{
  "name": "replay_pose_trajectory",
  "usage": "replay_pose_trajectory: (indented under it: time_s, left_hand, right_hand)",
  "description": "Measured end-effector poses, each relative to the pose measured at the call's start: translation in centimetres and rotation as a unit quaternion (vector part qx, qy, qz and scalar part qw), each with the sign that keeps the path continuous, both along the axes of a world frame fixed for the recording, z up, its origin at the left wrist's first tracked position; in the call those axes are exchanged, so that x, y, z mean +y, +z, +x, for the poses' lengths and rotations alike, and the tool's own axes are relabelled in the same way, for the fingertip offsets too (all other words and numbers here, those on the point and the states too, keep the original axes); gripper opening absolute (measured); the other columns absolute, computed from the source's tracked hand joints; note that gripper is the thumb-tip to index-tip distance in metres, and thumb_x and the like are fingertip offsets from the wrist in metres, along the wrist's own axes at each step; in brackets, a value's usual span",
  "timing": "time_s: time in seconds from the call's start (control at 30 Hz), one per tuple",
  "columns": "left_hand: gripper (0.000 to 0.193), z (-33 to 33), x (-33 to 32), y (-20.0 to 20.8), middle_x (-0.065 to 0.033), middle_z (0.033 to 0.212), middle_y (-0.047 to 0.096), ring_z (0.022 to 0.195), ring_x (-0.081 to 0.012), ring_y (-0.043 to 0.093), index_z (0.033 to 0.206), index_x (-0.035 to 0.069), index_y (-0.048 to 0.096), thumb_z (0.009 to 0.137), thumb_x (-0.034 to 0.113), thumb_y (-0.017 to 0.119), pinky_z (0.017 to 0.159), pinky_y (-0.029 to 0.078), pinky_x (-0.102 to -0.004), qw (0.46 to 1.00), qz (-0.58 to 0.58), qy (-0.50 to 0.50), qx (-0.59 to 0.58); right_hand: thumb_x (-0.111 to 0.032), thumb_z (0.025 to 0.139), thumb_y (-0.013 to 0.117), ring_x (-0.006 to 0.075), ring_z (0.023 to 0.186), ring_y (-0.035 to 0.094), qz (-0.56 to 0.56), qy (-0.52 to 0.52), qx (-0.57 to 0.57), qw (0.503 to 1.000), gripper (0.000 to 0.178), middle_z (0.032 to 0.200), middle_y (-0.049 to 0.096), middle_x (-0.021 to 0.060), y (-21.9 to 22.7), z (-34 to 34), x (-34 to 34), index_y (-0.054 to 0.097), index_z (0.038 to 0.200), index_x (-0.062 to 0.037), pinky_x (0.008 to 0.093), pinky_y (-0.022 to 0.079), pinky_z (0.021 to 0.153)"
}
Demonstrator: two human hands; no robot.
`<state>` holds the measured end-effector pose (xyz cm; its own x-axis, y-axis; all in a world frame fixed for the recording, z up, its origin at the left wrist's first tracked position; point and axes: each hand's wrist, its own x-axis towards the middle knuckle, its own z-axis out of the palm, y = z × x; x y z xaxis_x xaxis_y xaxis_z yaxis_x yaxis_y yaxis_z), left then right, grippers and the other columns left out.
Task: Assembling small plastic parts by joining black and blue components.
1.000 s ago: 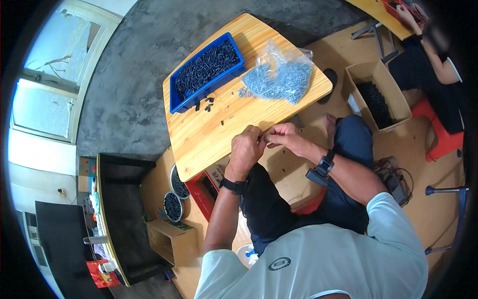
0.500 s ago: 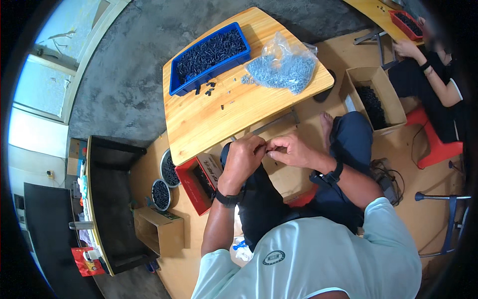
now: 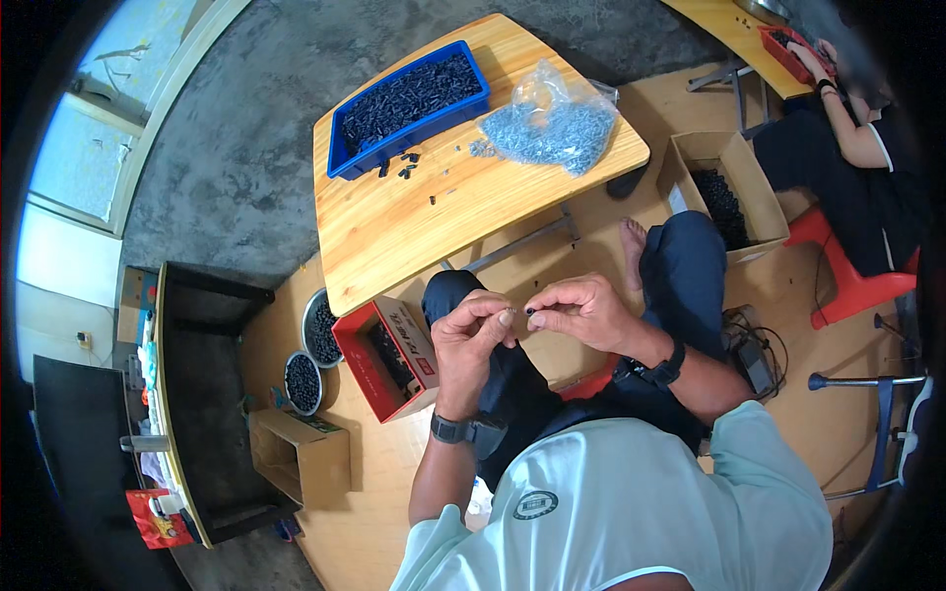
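Note:
My right hand [image 3: 599, 313] pinches a small black cylindrical piece [image 3: 530, 312] between thumb and fingertips, above my lap. Facing it, a short gap away, my left hand [image 3: 467, 340] has thumb and forefinger pressed together. Whatever lies between those left fingertips is too small to make out. On the wooden table beyond my hands sits a blue bin [image 3: 412, 110] heaped with black pieces. A clear plastic bag [image 3: 562, 123] of small grey-blue parts lies to its right, and a few loose black pieces [image 3: 409, 169] lie in front of the bin.
Left of my legs stand a red box [image 3: 367, 366], two bowls of black pieces [image 3: 304, 382] and a cardboard carton [image 3: 320, 458]. At right, a carton [image 3: 724, 192] holds black pieces. A co-worker sits on a red stool [image 3: 838, 266], hands at a red tray [image 3: 788, 61].
My hands have drawn apart from near contact, showing the black piece in my right fingertips. The co-worker's hand has moved up to the red tray. The whole view has shifted slightly.

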<state>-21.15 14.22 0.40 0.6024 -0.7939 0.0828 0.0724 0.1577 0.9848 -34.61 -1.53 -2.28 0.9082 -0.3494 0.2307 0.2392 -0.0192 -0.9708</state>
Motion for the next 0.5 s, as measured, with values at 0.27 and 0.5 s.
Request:
replay_pose_trajectory:
  time_s: [0.27, 0.5]
  left_hand:
    - [0.005, -1.0, 1.1, 0.4, -0.0102, 0.095, 0.064, 0.068, -0.0127, 0.061, 0.095, -0.003, 0.070, 0.091, -0.001, 0.069, 0.058, 0.050, -0.0237, 0.998, -0.028, -0.006, -0.051]
    - [0.003, -1.8, 1.8, 1.3, -0.0083, 0.096, 0.064, 0.070, -0.0109, 0.062, 0.094, -0.003, 0.068, 0.092, -0.003, 0.067, 0.059, 0.050, -0.0221, 0.997, -0.005, 0.004, -0.078]
  right_hand:
    - [-0.010, 0.091, 0.074, 0.0106, 0.082, 0.069, -0.070, -0.025, -0.008, 0.997, 0.018, 0.090, 0.076, 0.0087, 1.1, -0.3, 1.3, 0.073, 0.103, 0.0024, 0.0272, 0.056, 0.072]
    - [-0.009, 0.088, 0.075, 0.0160, 0.081, 0.071, -0.134, -0.036, -0.039, 0.990, 0.018, 0.089, 0.075, 0.0121, 1.8, -0.6, 2.0, 0.073, 0.102, 0.0027, 0.0299, 0.056, 0.071]
